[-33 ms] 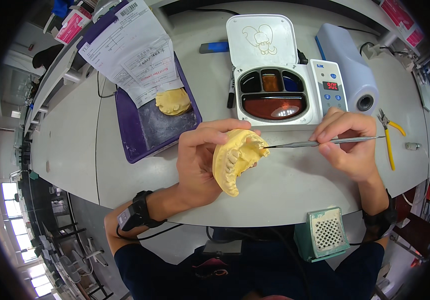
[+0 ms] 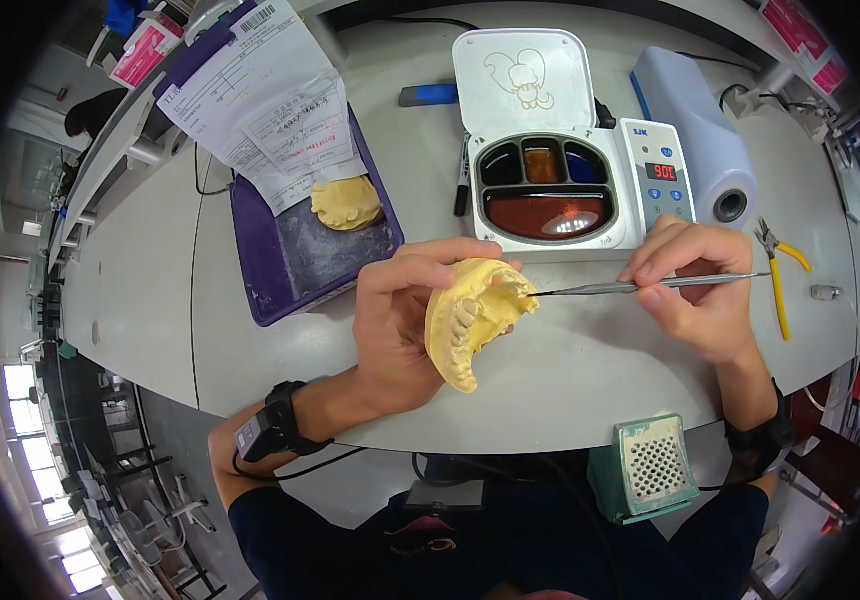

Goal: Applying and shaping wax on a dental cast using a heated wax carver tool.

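Observation:
My left hand (image 2: 395, 325) is wrapped round a yellow plaster dental model (image 2: 462, 325), its row of teeth facing up and toward the right. A slim metal wax carving tool (image 2: 605, 288) lies pinched in the fingers of my right hand (image 2: 695, 290). The tool's dark tip meets the right end of the model's arch, at a tooth there. Just beyond the hands stands a white wax heater (image 2: 520, 243) with its lid (image 2: 525, 85) raised. Its wells hold dark, amber, blue and reddish-brown wax (image 2: 540, 213).
A purple tray (image 2: 260, 270) at the left holds another plaster model (image 2: 347, 203) and papers (image 2: 275, 110). Yellow-handled pliers (image 2: 778, 295) and a small glass jar (image 2: 826, 292) lie at the right. A pale blue device (image 2: 695, 140) stands behind; a green perforated box (image 2: 650, 468) sits at the near edge.

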Motion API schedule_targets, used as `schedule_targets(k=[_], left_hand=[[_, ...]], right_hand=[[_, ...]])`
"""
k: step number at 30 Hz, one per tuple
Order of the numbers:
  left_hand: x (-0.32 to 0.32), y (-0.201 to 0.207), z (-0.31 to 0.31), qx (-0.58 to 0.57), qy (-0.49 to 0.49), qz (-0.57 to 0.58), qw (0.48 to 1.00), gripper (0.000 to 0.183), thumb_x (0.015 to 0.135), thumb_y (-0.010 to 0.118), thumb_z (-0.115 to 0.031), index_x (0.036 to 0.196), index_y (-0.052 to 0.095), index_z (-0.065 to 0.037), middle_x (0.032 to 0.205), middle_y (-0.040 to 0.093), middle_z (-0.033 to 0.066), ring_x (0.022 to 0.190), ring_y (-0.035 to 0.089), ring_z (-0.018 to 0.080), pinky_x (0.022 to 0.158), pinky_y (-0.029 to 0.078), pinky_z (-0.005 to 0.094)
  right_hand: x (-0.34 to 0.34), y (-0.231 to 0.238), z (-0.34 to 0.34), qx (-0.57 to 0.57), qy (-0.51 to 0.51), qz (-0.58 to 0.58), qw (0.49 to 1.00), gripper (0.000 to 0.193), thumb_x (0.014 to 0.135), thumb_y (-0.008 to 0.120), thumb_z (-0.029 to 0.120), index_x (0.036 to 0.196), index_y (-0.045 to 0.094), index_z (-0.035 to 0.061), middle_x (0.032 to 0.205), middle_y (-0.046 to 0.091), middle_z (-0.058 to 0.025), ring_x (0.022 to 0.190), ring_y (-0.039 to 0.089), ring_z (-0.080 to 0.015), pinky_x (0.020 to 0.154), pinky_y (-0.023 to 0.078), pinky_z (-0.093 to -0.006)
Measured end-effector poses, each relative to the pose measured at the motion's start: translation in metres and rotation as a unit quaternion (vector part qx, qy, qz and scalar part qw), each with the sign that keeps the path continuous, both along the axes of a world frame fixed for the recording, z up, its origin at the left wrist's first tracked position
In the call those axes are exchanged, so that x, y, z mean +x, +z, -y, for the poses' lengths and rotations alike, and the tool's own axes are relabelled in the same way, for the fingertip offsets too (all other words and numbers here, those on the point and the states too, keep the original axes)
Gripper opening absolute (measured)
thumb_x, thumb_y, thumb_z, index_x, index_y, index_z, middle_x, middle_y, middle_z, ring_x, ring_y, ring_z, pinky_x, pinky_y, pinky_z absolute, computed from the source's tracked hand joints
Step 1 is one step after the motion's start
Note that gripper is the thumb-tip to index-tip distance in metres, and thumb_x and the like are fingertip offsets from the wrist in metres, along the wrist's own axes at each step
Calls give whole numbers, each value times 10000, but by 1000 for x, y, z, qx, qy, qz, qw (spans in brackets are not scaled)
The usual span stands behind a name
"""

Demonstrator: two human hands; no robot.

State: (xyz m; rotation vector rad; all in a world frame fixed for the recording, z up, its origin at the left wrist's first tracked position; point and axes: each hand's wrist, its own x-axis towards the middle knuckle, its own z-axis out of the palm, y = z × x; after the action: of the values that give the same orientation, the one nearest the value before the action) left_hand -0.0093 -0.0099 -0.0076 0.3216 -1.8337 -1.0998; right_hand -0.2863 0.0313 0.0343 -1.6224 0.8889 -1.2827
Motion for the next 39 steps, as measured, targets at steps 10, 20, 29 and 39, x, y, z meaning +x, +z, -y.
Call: schedule_targets(k=[10,20,29,39], left_hand=[[1,2,-1,2,0,4,1000,676,774,755,94,1213,280,-100,1283,473,242,1109,636,333,940,578,420],[0,0,0,1,3,-5,1000,681,770,759,92,1215,282,-103,1274,479,237,1114,633,325,935,581,422],[1,0,0,1,0,-3,1000,678,775,750,97,1221,283,-108,1280,472,238,1112,635,333,926,586,406],[3,0,1,-16,13,11,1000,701,767,765,86,1241,284,-105,1282,473,241,1103,640,329,899,596,393]], right_hand=[[-1,0,-1,5,-6,10,1000,129,740,686,-73,856,657,-23,842,696,-151,811,656,-179,763,511,-290],[0,-1,-2,19,-12,24,999,110,764,693,-61,865,664,-26,833,697,-151,780,677,-178,738,521,-281],[-1,-2,-1,23,-7,45,999,116,763,693,-65,869,661,-30,839,695,-156,782,671,-174,742,526,-286],[-3,-2,0,11,-7,40,999,104,776,684,-57,867,651,-18,850,691,-144,799,665,-179,756,527,-294]])
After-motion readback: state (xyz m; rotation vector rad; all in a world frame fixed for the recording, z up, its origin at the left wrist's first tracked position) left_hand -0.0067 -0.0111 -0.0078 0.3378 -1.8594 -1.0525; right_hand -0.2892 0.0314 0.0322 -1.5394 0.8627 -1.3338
